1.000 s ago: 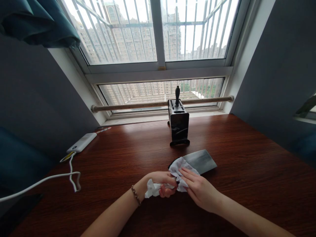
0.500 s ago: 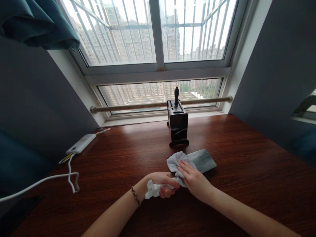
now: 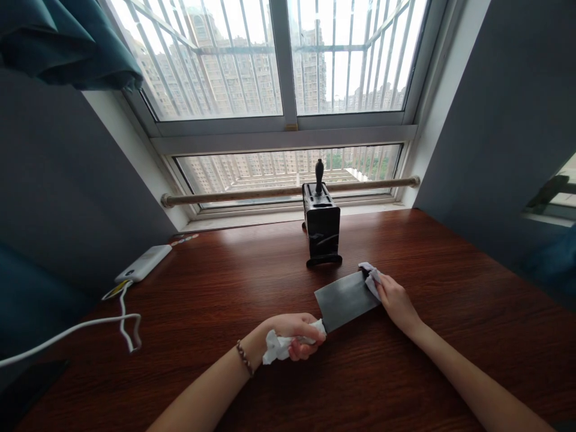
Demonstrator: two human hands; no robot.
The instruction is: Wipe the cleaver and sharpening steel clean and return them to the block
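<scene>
My left hand (image 3: 297, 335) is closed around the handle of a cleaver, with a crumpled white tissue (image 3: 276, 348) wrapped between palm and handle. The handle itself is hidden. The broad grey blade of the cleaver (image 3: 348, 300) points away to the right, over the wooden table. At the blade's far end, my right hand (image 3: 398, 303) pinches a pale grey cloth (image 3: 372, 279) folded over the tip edge. Behind the blade stands a black knife block (image 3: 324, 234) with one dark-handled knife (image 3: 319, 176) upright in it.
The reddish-brown table (image 3: 216, 270) reaches to the window sill. A white power bank or adapter (image 3: 144, 264) with a white cable (image 3: 81, 327) lies at the left edge. A horizontal rail (image 3: 243, 195) crosses the window, and a blue curtain (image 3: 67, 42) hangs upper left.
My right hand has slid the cloth rightward along the blade to its far end, uncovering the blade's middle. My left hand keeps its grip in nearly the same place.
</scene>
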